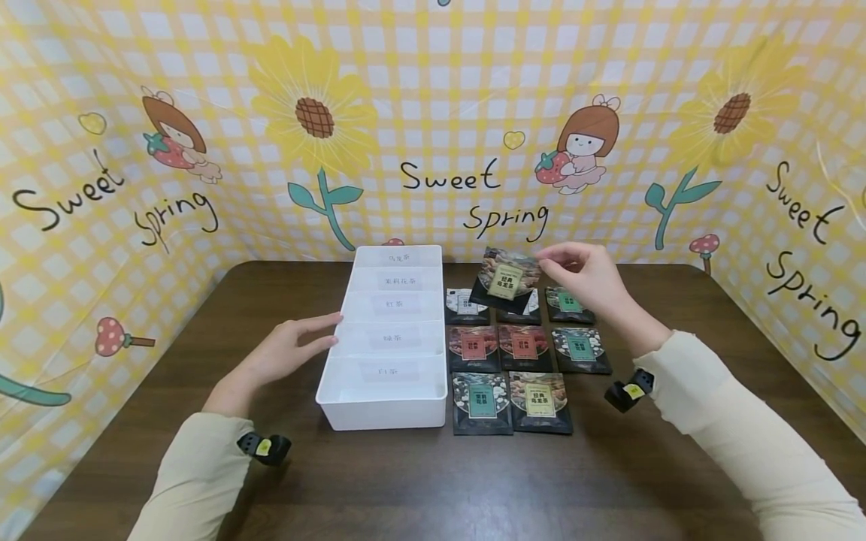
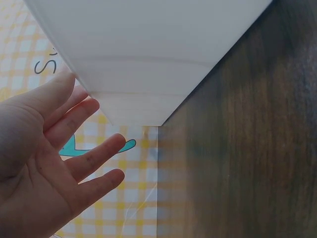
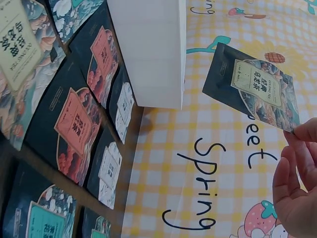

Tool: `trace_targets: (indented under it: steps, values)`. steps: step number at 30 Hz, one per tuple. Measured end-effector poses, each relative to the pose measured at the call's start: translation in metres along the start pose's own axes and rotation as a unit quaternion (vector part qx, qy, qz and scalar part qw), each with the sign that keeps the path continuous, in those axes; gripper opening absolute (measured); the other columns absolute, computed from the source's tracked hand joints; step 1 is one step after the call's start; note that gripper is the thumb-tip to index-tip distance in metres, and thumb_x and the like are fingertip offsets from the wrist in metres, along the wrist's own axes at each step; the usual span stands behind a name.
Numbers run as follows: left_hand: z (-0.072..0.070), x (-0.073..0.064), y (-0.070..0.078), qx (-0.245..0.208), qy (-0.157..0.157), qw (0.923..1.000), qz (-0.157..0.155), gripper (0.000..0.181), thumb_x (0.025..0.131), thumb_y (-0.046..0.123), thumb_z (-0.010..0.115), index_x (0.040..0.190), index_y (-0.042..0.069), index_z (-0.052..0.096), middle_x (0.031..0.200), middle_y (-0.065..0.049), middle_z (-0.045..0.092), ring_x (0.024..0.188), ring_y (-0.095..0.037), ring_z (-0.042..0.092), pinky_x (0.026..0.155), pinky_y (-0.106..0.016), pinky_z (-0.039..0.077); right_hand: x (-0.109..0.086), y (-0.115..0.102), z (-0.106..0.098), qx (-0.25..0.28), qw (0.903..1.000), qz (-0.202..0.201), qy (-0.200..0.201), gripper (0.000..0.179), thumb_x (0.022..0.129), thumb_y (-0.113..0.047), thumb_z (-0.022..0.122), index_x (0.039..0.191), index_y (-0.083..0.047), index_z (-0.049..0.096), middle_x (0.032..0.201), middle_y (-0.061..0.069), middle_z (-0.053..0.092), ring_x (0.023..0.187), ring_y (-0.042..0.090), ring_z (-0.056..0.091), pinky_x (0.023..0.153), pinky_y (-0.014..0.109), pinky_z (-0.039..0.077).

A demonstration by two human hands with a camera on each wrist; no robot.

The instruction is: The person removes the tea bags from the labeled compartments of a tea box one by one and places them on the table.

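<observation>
My right hand [image 1: 587, 279] pinches one corner of an oolong tea sachet [image 1: 509, 281], black with a pale yellow label, between thumb and finger. The sachet hangs in the air above the back row of sachets, to the right of the white divided box [image 1: 382, 413]. In the right wrist view the whole front of the oolong tea sachet [image 3: 255, 84] shows. My left hand [image 1: 284, 352] touches the box's left rim with straight fingers. In the left wrist view the left hand's [image 2: 64, 148] fingers are spread beside the box wall [image 2: 143, 44].
Right of the box lie several sachets in rows: white-label ones [image 1: 461, 306], red-label ones [image 1: 473, 349], green-label ones [image 1: 482, 403] and another yellow-label one [image 1: 540, 403]. Handwritten labels mark the box's compartments. Behind the brown table [image 1: 406, 488] hangs a yellow checked cloth [image 1: 419, 98].
</observation>
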State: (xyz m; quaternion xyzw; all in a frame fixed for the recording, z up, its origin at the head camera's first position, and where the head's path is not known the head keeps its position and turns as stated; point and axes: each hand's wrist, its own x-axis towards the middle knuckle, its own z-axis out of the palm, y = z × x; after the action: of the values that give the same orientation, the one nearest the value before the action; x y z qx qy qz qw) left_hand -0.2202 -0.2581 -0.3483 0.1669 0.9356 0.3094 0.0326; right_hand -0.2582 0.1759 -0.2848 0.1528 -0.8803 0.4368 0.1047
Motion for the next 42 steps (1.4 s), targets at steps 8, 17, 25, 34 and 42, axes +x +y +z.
trace_targets:
  steps: [8,17,25,34,42]
  values:
    - [0.002,0.002,-0.004,0.001,0.001,1.0,0.001,0.05,0.094,0.031,0.055,0.138,0.009,0.047,0.141,-0.016,0.047,0.132,-0.038,0.041,0.105,-0.056,0.036,-0.012,0.011,-0.009,-0.01,0.9999,-0.001,-0.008,0.025,0.092,-0.026,0.058,0.105,-0.007,0.069,0.1,0.01,0.069,0.07,0.0,0.058,0.059,0.02,0.047]
    - [0.002,0.002,-0.003,-0.001,0.0,1.0,0.002,0.05,0.094,0.033,0.055,0.137,0.01,0.047,0.141,-0.016,0.047,0.132,-0.038,0.04,0.105,-0.057,0.036,-0.026,0.023,-0.022,-0.026,0.9994,0.013,-0.017,0.027,0.093,-0.03,0.057,0.107,-0.009,0.068,0.097,-0.009,0.067,0.077,-0.002,0.06,0.066,0.02,0.05]
    - [0.001,0.001,-0.002,-0.002,0.001,1.0,-0.001,0.05,0.094,0.032,0.055,0.138,0.01,0.047,0.141,-0.016,0.047,0.133,-0.038,0.04,0.105,-0.056,0.036,-0.036,0.033,-0.032,-0.027,0.9992,0.019,-0.02,0.028,0.092,-0.028,0.058,0.106,-0.006,0.068,0.085,-0.03,0.06,0.077,-0.005,0.059,0.068,0.015,0.048]
    - [0.002,0.001,-0.003,-0.005,0.001,1.0,-0.002,0.05,0.094,0.033,0.055,0.138,0.011,0.047,0.141,-0.016,0.046,0.133,-0.038,0.04,0.106,-0.057,0.035,-0.052,0.052,-0.045,-0.036,0.9973,0.041,-0.049,0.029,0.092,-0.027,0.059,0.107,-0.004,0.066,0.084,-0.025,0.061,0.076,-0.004,0.057,0.066,0.017,0.048]
    - [0.002,0.002,-0.004,-0.002,0.002,1.0,-0.001,0.049,0.094,0.032,0.055,0.138,0.011,0.047,0.141,-0.015,0.046,0.133,-0.037,0.04,0.106,-0.056,0.035,-0.065,0.066,-0.054,-0.043,0.994,0.063,-0.078,0.03,0.093,-0.028,0.058,0.108,-0.004,0.066,0.086,-0.02,0.064,0.076,-0.001,0.058,0.066,0.02,0.049]
